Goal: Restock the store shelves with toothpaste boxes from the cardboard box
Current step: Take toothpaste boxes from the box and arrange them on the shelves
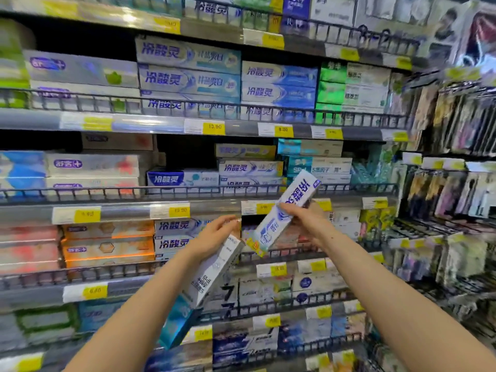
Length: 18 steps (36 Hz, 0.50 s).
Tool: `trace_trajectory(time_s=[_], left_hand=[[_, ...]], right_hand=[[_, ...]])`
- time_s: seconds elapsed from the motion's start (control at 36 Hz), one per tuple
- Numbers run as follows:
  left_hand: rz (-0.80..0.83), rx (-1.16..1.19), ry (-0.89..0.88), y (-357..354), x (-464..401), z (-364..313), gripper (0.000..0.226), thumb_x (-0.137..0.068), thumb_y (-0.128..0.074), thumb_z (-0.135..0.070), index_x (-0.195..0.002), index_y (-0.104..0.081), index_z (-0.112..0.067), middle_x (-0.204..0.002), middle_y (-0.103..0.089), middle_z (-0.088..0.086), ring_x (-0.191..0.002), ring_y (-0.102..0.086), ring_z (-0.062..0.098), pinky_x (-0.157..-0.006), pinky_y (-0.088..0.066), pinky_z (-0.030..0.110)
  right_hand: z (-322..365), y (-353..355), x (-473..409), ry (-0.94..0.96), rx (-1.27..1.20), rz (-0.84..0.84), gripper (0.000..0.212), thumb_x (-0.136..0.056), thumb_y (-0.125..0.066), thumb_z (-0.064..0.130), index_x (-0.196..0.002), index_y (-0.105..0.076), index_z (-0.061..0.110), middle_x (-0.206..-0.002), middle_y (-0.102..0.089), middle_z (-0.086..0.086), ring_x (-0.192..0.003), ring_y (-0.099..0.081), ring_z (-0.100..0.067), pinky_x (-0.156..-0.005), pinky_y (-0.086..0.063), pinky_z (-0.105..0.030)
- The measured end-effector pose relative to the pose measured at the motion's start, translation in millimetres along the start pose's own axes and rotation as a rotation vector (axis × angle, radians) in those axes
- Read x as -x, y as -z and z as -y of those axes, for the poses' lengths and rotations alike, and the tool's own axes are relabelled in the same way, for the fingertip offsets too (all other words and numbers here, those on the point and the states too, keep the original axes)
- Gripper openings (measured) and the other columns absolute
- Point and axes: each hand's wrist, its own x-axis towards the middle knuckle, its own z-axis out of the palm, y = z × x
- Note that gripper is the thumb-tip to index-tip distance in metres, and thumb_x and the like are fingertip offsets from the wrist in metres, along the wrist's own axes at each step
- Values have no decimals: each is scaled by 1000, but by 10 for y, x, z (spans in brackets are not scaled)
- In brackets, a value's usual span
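Observation:
My right hand [300, 218] grips a white and blue toothpaste box [284, 213] around its middle, tilted with its top end up to the right, in front of the third shelf. My left hand [214, 237] holds a longer white box with a teal end [209, 280], which slants down to the left beneath my palm. Both boxes hang in the air before the shelves. Matching blue-lettered boxes [249, 169] are stacked on the shelf just above my hands. The cardboard box is out of view.
Store shelves with black wire front rails [188, 190] and yellow price tags [213, 128] fill the view. A dark gap [185, 151] opens above a low stack on the third shelf. Hanging packets [456, 122] crowd the right side.

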Motion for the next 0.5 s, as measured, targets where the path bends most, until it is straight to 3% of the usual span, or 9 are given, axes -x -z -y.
trace_trajectory(time_s=[0.11,0.19,0.28,0.33,0.42,0.5], left_hand=[[45,-107,-46,105,-16,-99,38,-98,-40,-40,-133,-47,-26,-107,-68,-6,-95,-51,-19,-75,-34,3],[68,-139,-94,159,-41,-219,37,-99,-41,-37,-130,-51,-20,-115,-66,-3,-88,-49,-26,-69,-33,-5],[107,-185,-163,213,-69,-312,41,-95,-44,-43,-135,-43,-30,-124,-57,-10,-106,-52,-8,-80,-39,8],[160,-189,-182,218,-65,-382,35,-95,-47,-39,-130,-46,-33,-119,-55,-17,-105,-54,-3,-83,-43,15],[206,-254,-241,212,-69,-413,15,-96,-48,-31,-108,-55,-36,-108,-61,-16,-98,-58,2,-81,-46,15],[184,-224,-249,263,-72,-356,15,-97,-47,-34,-106,-58,-31,-102,-65,-8,-95,-61,9,-81,-47,23]], right_hand=[[48,17,1,48,159,89,36,-78,-73,16,-106,-51,21,-103,-65,1,-91,-64,-16,-80,-54,-38],[65,0,7,88,438,243,56,-73,-78,19,-120,-48,22,-111,-65,4,-99,-63,-13,-83,-52,-34],[124,-72,36,107,727,458,60,-71,-80,18,-124,-51,19,-109,-65,7,-95,-62,-5,-79,-51,-21],[182,-123,58,112,814,565,53,-71,-81,21,-118,-57,21,-106,-65,12,-91,-60,0,-76,-47,-20],[228,-169,92,90,860,623,39,-72,-80,23,-104,-60,31,-97,-63,21,-84,-58,6,-73,-43,-16],[263,-220,115,84,831,608,34,-76,-76,23,-107,-61,24,-92,-63,20,-74,-60,10,-61,-42,-8]])
